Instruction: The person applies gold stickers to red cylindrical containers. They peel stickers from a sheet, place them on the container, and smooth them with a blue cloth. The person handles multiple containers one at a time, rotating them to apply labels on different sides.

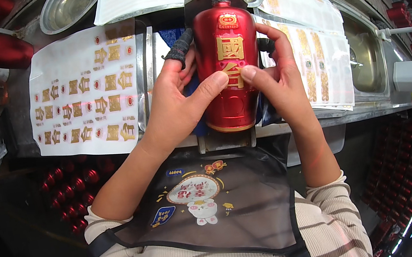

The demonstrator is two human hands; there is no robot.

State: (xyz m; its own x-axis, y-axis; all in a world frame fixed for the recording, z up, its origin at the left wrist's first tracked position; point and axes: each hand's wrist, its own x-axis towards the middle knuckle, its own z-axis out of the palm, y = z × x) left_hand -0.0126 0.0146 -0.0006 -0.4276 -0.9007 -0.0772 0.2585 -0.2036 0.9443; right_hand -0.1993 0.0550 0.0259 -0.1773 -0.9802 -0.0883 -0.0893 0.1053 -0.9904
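A glossy red bottle lies in front of me on a metal holder, its neck pointing away. Large gold character decals run down its front, below a small red and gold emblem. My left hand curls along the bottle's left side, its thumb pressing on the lower gold decal. From the right, my right hand grips the other side, and its thumb touches the same decal. Black wraps cover a finger on each hand. The fingertips behind the bottle are partly hidden.
On the left lies a white sheet of gold decals, with more decal sheets on the right. A metal bowl stands at the far left, near another red bottle. A sink with a white tap is at right.
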